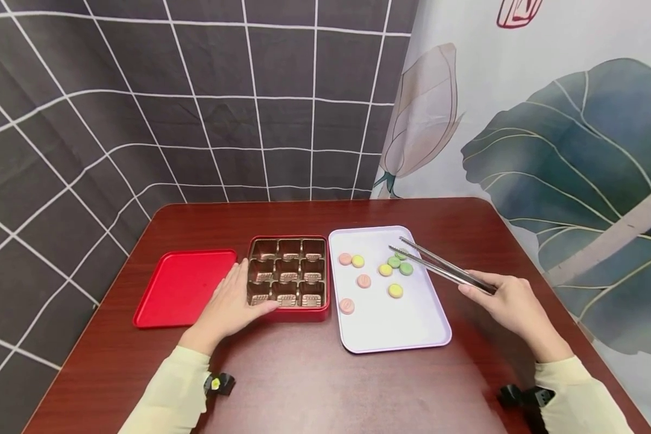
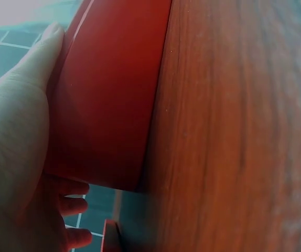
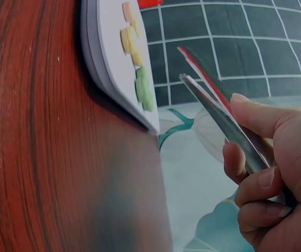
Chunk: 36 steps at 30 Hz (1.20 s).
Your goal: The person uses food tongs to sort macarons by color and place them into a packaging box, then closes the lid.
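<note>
My left hand (image 1: 230, 307) rests against the near-left corner of a red square box (image 1: 298, 315). Its fingers lie straight along the left side and the thumb reaches over the front rim. Inside the box, a shiny brown insert (image 1: 286, 264) is divided into several square compartments with nothing in them. In my right hand (image 1: 512, 304) I grip metal tongs (image 1: 449, 276), their tips apart over the far right of a pale tray (image 1: 396, 328). Small macaron-like discs in pink (image 1: 364, 281), yellow (image 1: 395, 290) and green (image 1: 405, 269) lie on this tray; the tong tips overlap one green disc in the head view.
Left of the box, a flat red lid (image 1: 181, 286) lies on the dark red wooden table (image 1: 314, 374). A dark gridded curtain (image 1: 211, 120) hangs behind, beside a pale one with leaf patterns (image 1: 586, 181). The tray stands right beside the box.
</note>
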### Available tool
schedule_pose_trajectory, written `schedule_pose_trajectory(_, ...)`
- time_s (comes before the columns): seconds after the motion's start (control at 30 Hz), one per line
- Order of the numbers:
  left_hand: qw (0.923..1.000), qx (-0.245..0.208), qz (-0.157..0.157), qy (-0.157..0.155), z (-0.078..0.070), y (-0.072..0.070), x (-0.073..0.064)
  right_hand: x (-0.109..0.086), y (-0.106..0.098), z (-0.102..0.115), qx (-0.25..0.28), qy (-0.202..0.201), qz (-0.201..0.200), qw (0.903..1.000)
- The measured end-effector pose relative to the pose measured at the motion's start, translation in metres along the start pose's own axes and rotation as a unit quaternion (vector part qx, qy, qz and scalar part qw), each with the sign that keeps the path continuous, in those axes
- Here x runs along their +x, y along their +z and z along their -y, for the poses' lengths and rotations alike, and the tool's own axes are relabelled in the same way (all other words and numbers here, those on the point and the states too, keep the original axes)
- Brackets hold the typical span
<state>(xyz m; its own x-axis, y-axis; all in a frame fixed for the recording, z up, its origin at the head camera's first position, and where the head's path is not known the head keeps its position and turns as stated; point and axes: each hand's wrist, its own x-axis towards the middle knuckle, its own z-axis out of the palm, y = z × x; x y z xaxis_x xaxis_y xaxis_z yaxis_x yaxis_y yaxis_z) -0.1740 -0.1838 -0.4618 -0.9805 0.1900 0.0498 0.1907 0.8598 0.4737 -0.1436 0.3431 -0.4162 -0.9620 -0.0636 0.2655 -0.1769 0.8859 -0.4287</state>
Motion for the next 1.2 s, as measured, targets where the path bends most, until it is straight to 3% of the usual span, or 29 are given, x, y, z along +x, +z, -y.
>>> schedule_pose_trajectory(0.43,1.0,0.002,0.006,-0.001,0.0,0.0,0.0,-0.006,-0.001,0.013,0.031,-0.033,0.056,0.9974)
schedule_pose_trajectory(0.63,1.0,0.001,0.007,-0.003,0.002,0.0,-0.001,-0.009,0.0,0.017,0.044,-0.073,0.093,0.9921)
schedule_pose_trajectory(1.2,0.9999,0.009,0.005,-0.008,-0.007,0.003,-0.008,-0.002,0.009,0.019,0.024,-0.109,0.109,0.9878)
